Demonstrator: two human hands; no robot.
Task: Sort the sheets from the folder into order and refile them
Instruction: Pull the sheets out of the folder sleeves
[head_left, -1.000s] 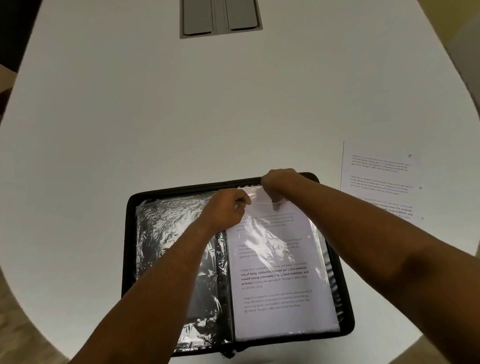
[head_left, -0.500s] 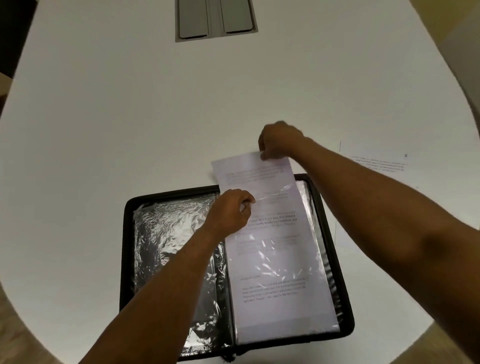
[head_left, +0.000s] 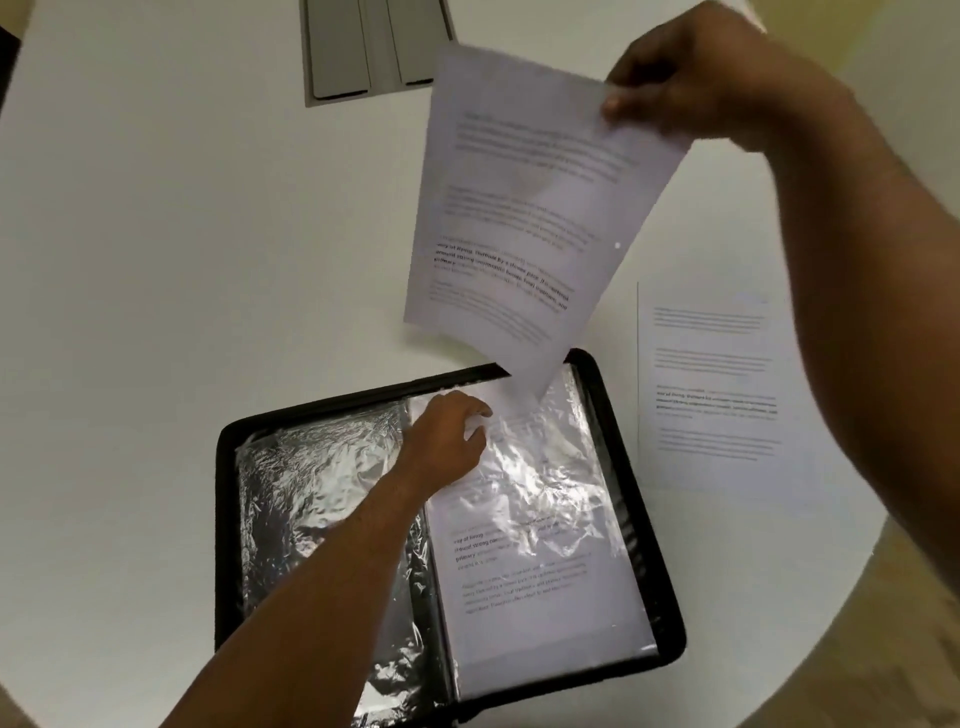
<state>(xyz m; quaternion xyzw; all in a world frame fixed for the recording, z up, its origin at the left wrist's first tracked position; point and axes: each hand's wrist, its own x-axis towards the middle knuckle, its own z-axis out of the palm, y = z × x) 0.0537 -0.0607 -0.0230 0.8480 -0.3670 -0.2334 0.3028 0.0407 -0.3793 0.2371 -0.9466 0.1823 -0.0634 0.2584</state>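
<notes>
A black zip folder (head_left: 647, 499) lies open on the white table, its clear plastic sleeves shining. My right hand (head_left: 675, 78) pinches the top corner of a printed sheet (head_left: 530, 208) and holds it up in the air above the folder's far edge; its lowest corner is just at the sleeve's mouth. My left hand (head_left: 447, 441) grips the top edge of the right-hand sleeve (head_left: 545, 499), which still shows a printed page inside. The left-hand sleeves (head_left: 311, 499) look crumpled and hold no visible page.
Another printed sheet (head_left: 717, 384) lies flat on the table to the right of the folder. A grey cable hatch (head_left: 374, 47) is set into the table at the far middle. The table's rounded edge (head_left: 852, 571) curves close on the right.
My right hand has pulled the sheet up and out of the right-hand sleeve, lifting it high and to the right. My left hand has stayed on the sleeve's top edge.
</notes>
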